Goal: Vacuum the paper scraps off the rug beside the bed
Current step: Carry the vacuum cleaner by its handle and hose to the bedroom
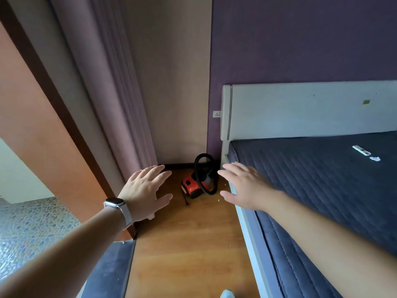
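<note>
Red vacuum (191,186) beyond two splayed hands (146,190) (245,186)

The vacuum cleaner (191,187) has a red-orange body and a black hose (203,155). The mattress (322,179) is dark blue, quilted in diagonal lines, with a white headboard (300,110), a purple wall (300,39) and a mauve curtain (107,82). The floor (187,244) shows orange-brown wood grain, the rug (111,269) is dark blue-grey, and the adjoining floor (28,233) has a blue-grey pebble pattern.

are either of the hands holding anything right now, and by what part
Nothing is held. The left hand and the right hand are both open, fingers spread, reaching toward the vacuum cleaner in the corner.
</note>
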Demonstrator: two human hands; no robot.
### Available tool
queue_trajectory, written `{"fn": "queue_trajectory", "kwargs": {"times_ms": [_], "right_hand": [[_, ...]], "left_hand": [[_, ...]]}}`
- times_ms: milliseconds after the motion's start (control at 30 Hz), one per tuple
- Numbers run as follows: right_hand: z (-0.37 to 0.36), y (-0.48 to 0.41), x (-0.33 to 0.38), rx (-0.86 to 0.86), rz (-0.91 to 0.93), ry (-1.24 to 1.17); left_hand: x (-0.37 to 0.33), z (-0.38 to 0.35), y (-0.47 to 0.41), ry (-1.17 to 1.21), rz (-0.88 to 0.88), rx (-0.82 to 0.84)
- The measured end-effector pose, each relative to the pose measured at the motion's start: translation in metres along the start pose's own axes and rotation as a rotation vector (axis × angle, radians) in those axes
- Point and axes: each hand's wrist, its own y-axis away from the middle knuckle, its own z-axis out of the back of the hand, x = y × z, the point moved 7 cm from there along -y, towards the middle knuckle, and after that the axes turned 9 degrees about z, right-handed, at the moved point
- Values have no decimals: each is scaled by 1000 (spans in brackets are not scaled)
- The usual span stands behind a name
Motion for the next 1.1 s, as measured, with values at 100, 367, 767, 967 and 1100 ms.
{"fn": "queue_trajectory", "kwargs": {"times_ms": [100, 367, 767, 967, 1100], "right_hand": [[-6, -40, -45, -8, 29, -49], [-4, -127, -155, 13, 90, -73], [-32, -229, -222, 37, 92, -100], [-55, -312, -262, 80, 52, -102], [-72, -374, -289, 136, 19, -97]], "left_hand": [[-5, -8, -50, 16, 57, 16], [-30, -23, -170, 14, 140, 53], [-12, -84, -297, 59, 147, 103], [19, -124, -391, 129, 152, 148], [50, -146, -456, 176, 151, 205]]}}
